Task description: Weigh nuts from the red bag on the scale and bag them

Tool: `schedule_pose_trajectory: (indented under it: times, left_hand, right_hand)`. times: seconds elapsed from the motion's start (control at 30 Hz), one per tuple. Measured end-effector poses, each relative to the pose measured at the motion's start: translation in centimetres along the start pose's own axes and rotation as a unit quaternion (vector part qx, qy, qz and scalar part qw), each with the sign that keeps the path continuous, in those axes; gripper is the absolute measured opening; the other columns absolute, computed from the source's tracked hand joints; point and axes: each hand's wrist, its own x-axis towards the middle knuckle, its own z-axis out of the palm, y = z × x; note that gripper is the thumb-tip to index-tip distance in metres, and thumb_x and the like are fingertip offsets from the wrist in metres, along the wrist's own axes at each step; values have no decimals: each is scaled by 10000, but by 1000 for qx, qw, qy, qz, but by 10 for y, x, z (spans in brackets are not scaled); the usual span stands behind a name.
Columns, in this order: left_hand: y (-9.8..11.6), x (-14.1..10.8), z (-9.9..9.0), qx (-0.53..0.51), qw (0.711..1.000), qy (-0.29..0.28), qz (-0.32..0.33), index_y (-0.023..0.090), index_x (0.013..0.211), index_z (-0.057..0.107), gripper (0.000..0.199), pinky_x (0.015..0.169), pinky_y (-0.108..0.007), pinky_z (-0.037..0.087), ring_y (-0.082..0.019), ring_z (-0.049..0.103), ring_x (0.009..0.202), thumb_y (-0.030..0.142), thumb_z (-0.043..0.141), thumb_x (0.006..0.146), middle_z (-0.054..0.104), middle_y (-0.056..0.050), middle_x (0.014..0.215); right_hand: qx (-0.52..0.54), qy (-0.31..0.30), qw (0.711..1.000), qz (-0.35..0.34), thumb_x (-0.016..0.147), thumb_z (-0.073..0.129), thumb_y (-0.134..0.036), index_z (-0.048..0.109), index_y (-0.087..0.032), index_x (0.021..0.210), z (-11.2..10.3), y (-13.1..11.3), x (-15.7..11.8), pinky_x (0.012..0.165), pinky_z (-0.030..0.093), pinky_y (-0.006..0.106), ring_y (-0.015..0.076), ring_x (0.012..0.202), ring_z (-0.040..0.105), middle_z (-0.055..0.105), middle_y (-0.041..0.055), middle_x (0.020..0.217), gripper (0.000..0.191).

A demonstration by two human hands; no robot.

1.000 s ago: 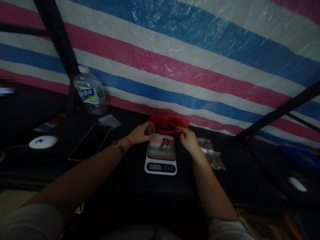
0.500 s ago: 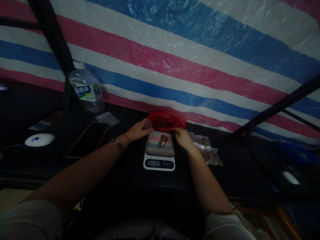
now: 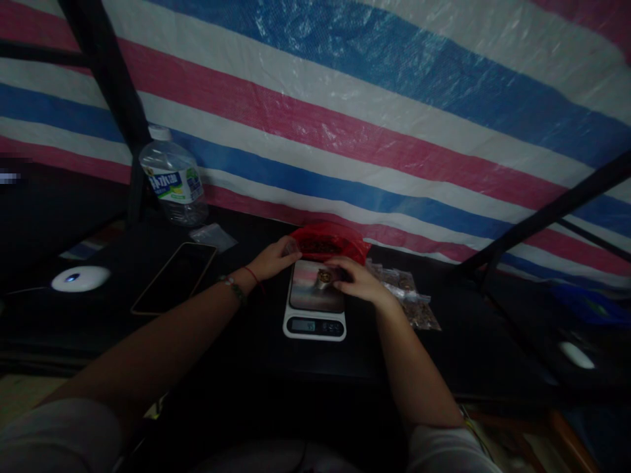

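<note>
A white kitchen scale (image 3: 314, 327) with a lit display lies in front of me. On its plate stands a small metal cup (image 3: 324, 278) filled with brown bits. My right hand (image 3: 355, 277) is at the cup's right side, thumb and fingers apart around it; whether they touch it is unclear. Behind the scale lies a red plastic bag (image 3: 345, 235), open, with dark loose bits inside. By the bag's left edge, my left hand (image 3: 274, 258) is closed on a small see-through plastic piece (image 3: 292, 247), too dim to identify further.
Right of the scale lie several filled clear zip bags (image 3: 419, 311). To the left are a phone (image 3: 175, 279), clear plastic bags (image 3: 214, 236), a large plastic bottle (image 3: 175, 180) and a white mouse-like device (image 3: 81, 279). A striped sheet (image 3: 345, 118) hangs behind the black table.
My right hand has left the red bag's front edge and come down and left to the metal cup. My left hand has stayed by the bag.
</note>
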Motion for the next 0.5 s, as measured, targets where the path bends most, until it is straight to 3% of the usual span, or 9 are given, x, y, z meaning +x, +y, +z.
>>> schedule_pose_trajectory:
  times: [0.23,0.5]
  left_hand:
    - [-2,1,1,-3,1000,2,2,178,1113,548,511,868,-385,487,-243,629,950,597,522,821,656,-74,1038]
    - [-1,1,0,5,1000,-4,4,162,1111,548,520,866,-395,485,-249,625,947,593,516,822,649,-88,1048]
  right_hand:
    - [-60,0,998,-12,698,777,-267,669,-174,983,20,-4,10,927,454,399,237,1027,586,650,85,1058,318]
    - [-92,97,991,-17,674,801,-315,672,-194,974,4,-9,6,1000,407,452,275,1148,537,651,95,1062,348]
